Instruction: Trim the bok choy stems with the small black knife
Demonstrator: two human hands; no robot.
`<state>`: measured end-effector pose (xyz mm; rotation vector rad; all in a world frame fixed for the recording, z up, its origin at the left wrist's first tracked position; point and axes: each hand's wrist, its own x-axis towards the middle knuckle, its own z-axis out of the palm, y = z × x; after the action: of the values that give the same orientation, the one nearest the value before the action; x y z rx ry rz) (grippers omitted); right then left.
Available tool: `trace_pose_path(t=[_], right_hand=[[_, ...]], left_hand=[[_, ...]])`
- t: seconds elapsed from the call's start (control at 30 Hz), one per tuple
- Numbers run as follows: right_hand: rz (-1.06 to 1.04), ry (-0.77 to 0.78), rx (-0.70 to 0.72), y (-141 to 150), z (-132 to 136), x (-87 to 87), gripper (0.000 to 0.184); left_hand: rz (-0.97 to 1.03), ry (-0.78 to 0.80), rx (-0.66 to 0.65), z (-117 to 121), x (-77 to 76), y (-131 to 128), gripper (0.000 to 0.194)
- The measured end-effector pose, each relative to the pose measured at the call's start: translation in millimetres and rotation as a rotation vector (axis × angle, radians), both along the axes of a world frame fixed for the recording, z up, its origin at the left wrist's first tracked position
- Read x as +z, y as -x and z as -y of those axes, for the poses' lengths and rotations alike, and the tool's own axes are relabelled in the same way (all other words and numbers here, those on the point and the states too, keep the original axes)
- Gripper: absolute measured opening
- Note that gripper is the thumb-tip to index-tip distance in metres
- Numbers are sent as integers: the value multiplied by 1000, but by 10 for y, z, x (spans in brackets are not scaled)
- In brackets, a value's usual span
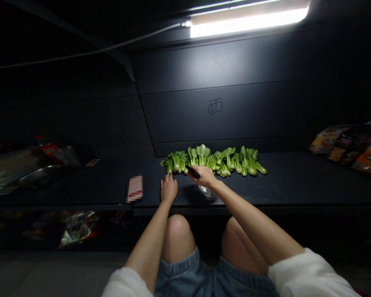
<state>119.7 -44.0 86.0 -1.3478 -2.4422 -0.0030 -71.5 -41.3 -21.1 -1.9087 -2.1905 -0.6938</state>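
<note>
A row of green bok choy [214,161] lies along the back of a dark shelf [297,181]. My right hand [206,176] is closed around a small black object [192,171], held just in front of the greens. Below that hand something pale and shiny [207,192] lies on the shelf; I cannot make out what it is. My left hand [168,188] rests flat on the shelf with its fingers stretched toward the left end of the greens, holding nothing.
A small pink and white card [135,188] lies left of my left hand. A metal tray [37,175] and packets sit on the left shelf. Colourful snack packets [349,150] are piled at the right. More packets [77,229] fill the lower shelf. A strip light [249,20] shines overhead.
</note>
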Motion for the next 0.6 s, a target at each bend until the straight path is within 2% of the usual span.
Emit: trace_pose_path(t=[0.4, 0.6], right_hand=[[87, 32, 15, 36, 7, -39, 39], [89, 20, 70, 37, -12, -40, 40]], left_hand=[[3, 12, 4, 6, -1, -8, 45], [-2, 11, 12, 18, 14, -19, 45]])
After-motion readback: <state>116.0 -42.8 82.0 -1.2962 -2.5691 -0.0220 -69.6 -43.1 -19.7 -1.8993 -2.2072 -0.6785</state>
